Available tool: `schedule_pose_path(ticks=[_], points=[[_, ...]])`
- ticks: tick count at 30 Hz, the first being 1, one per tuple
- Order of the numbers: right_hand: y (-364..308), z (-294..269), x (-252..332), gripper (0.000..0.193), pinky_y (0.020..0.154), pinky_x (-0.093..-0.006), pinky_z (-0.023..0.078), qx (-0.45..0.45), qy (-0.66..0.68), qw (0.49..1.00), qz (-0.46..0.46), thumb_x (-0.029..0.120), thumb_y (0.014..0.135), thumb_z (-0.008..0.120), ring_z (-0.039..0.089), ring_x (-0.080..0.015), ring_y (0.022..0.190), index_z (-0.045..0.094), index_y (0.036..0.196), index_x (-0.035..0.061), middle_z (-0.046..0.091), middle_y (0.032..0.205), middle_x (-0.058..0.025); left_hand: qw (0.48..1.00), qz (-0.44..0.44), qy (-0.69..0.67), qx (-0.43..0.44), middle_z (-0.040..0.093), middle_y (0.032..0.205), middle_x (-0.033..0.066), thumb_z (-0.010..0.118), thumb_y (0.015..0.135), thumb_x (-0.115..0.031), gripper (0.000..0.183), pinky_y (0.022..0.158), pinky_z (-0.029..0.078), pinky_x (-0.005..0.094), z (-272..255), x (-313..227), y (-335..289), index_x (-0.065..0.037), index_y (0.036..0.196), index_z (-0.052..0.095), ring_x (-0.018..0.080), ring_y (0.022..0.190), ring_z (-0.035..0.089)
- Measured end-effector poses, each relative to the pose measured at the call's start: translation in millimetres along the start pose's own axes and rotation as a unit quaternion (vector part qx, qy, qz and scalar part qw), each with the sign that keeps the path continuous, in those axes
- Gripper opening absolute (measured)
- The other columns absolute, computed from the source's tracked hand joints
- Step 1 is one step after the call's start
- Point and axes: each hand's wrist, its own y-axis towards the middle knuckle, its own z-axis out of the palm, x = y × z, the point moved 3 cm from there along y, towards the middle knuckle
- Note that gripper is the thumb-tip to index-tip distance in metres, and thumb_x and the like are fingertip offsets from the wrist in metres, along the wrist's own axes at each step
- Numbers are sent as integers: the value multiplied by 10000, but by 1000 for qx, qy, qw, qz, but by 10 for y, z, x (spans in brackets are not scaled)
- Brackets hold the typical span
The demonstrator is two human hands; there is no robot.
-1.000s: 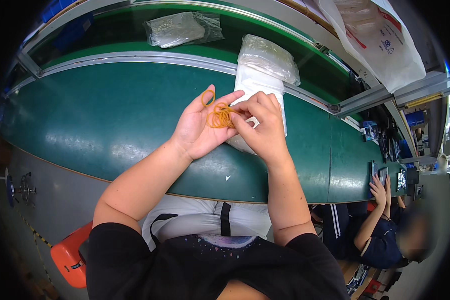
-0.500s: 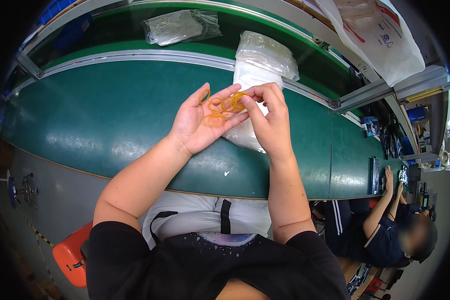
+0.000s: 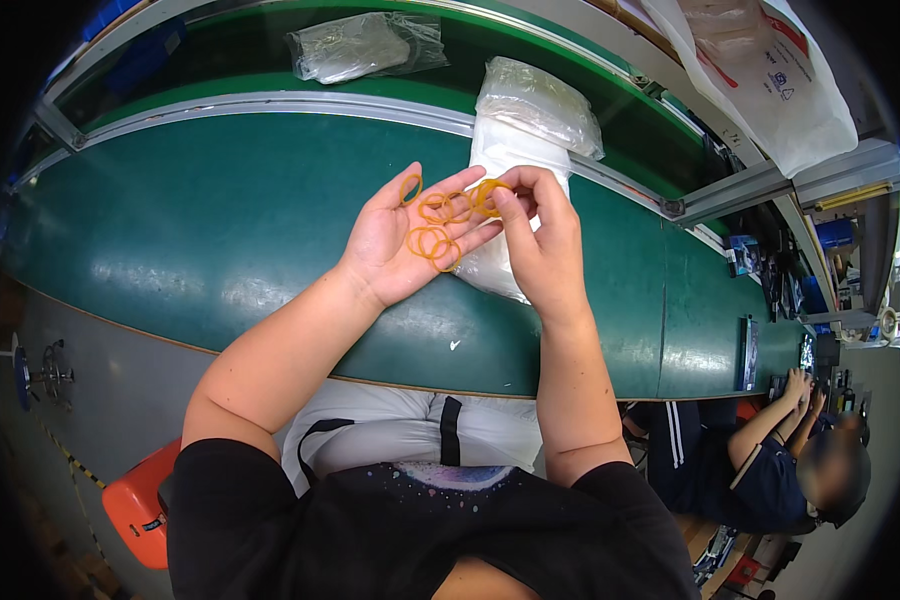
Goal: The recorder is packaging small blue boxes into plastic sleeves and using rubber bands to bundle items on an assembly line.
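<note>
My left hand (image 3: 395,245) is turned palm up with its fingers spread. Several amber rubber bands (image 3: 430,242) lie loose across its palm and fingers, and one stands near the thumb tip. Over the left fingertips, my right hand (image 3: 545,235) pinches a small bunch of rubber bands (image 3: 487,197) between thumb and fingers. Beneath both hands, a white plastic packet (image 3: 515,150) stretches over the green table (image 3: 220,220), partly hidden by them.
Folded clear plastic bags (image 3: 540,105) lie by the table's back rail, another clear bag (image 3: 355,48) farther back. A white plastic bag (image 3: 755,80) hangs at upper right. An orange stool (image 3: 135,510) stands lower left. At far right, a co-worker (image 3: 770,470) sits at the table.
The loose rubber bands have settled flatter and more spread out on my left palm. My right hand keeps its pinch in nearly the same place. The co-worker's hands have come together.
</note>
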Motion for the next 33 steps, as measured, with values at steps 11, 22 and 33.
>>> schedule_pose_path(ticks=[11,22,33], points=[[-42,88,95,125,734,-393,425,73,-218,971,-71,58,761,636,500,-296,785,635,880,19,592,809,-95,998,-50,16,34,511,1246,176,362,968,-417,574,1027,382,376,-177,10,42,47,1302,419,260,1132,522],[-5,42,-8,124,765,-382,418,40,-107,993,-23,91,837,601,502,-299,814,567,894,-13,569,863,-144,1000,-3,-1,-30,509,1226,215,375,968,-399,577,1082,339,427,32,19,10,69,1306,384,308,1152,509],[-18,31,118,117,738,-344,422,181,-19,983,-35,93,808,634,512,-256,807,604,880,5,587,828,-108,999,0,33,34,305,1456,202,314,980,-391,602,1062,325,411,-24,-48,31,15,1420,248,297,1298,384]])
